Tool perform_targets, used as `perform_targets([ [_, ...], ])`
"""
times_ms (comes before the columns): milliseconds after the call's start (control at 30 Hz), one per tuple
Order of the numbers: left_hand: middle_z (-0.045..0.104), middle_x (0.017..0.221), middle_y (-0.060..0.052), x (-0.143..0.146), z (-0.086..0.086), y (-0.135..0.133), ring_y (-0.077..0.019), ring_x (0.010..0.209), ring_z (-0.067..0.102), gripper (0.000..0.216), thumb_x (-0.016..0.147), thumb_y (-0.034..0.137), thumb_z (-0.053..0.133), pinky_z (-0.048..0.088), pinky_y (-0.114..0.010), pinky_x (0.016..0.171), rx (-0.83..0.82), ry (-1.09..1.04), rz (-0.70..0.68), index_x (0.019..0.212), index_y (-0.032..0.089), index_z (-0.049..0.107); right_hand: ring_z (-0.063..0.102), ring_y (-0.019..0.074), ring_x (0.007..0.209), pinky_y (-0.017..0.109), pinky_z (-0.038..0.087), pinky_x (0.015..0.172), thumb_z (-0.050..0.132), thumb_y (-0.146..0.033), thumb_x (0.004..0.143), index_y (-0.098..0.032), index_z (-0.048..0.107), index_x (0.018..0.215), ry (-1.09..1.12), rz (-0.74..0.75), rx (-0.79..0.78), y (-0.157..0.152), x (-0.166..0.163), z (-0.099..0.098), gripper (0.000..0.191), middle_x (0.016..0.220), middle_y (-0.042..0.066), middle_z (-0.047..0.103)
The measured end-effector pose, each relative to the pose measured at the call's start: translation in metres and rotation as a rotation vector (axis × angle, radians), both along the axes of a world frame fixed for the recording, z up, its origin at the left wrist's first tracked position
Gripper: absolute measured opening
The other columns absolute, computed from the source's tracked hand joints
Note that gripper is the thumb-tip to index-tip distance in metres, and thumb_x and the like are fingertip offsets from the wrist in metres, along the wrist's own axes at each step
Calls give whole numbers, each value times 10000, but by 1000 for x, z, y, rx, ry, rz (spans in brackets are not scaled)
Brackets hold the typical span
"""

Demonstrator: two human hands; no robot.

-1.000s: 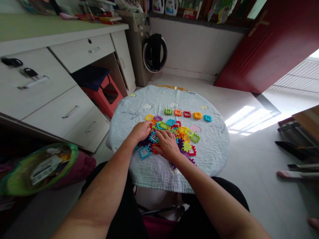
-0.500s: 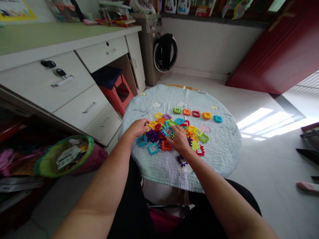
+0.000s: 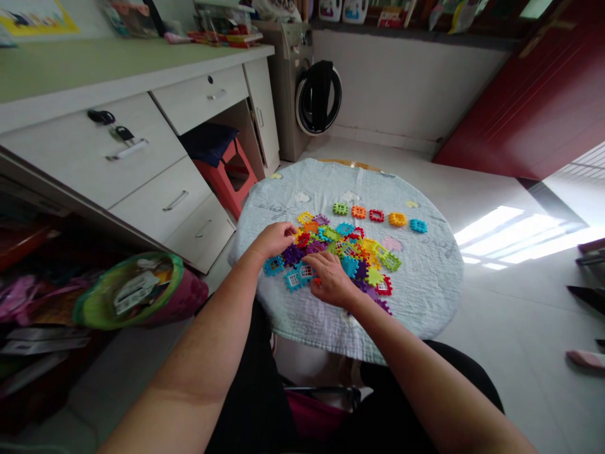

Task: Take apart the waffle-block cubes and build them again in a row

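A heap of colourful plastic interlocking building blocks (image 3: 350, 267) with notched edges, some with window grids, lies on the cloth-covered round table. My left hand (image 3: 275, 241) is at the heap's left edge, its fingers curled together beside yellow and red blocks; what is in them, if anything, is hidden. Lying over the front of the heap, my right hand (image 3: 332, 279) has its fingers stretched toward a blue window block (image 3: 305, 271). A second blue window block (image 3: 293, 281) lies just left of that. Purple blocks (image 3: 382, 305) stick out at the heap's front right.
Behind the heap is a row of separate blocks: green (image 3: 340, 209), orange (image 3: 358, 212), red (image 3: 377, 215), yellow-orange (image 3: 397, 219) and blue (image 3: 418, 226). A waste bin (image 3: 177, 284), white drawers (image 3: 155, 189) and a red stool (image 3: 231, 180) stand to the left.
My right hand has moved left and toward me over the heap, and a blue window block now lies by its fingertips. Purple blocks at the front right have shifted. The view has turned slightly.
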State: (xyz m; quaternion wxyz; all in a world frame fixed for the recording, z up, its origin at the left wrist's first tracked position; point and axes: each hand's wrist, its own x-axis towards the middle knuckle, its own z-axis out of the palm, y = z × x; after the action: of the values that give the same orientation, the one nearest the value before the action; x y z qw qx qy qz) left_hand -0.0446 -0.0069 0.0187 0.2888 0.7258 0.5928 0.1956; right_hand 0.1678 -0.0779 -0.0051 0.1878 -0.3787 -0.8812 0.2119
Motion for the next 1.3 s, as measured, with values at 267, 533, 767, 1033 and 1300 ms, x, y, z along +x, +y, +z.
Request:
perform_targets([
  [267,718,947,-54,-3,2,2,-175,851,645,298,772,228,518,456,-236,749,-5,255,85,1029,177,661,339,275,1263,469,264,1055,527,-126,733,-231,473,1341,-186,80,-5,-12,-20,-10,620,1367,45,534],
  [533,719,939,-62,-5,0,4,-177,832,641,316,783,203,472,456,-242,745,-38,264,103,1031,174,665,345,288,1237,463,271,1043,570,-198,773,-238,478,1333,-220,86,31,-14,-25,-7,569,1350,50,538],
  [767,716,963,-75,-12,-6,13,-175,847,637,313,771,184,479,457,-236,761,-106,262,136,1017,158,672,406,279,1118,430,327,980,614,-212,739,-196,506,1280,-301,80,65,-14,-29,-3,552,1158,97,570],
  [1033,713,908,-57,-19,-11,30,-174,762,628,348,727,191,517,462,-242,699,-216,286,169,1037,169,674,409,275,1088,411,371,916,629,-254,700,-187,525,1246,-209,-156,52,13,5,14,560,1171,113,511],
  [1300,718,849,-44,-13,-13,40,-180,750,634,294,692,185,521,456,-233,640,-219,316,111,941,188,677,472,265,1005,400,405,884,615,-241,642,-181,567,1170,-208,-444,-1,50,93,25,533,1094,99,515],
])
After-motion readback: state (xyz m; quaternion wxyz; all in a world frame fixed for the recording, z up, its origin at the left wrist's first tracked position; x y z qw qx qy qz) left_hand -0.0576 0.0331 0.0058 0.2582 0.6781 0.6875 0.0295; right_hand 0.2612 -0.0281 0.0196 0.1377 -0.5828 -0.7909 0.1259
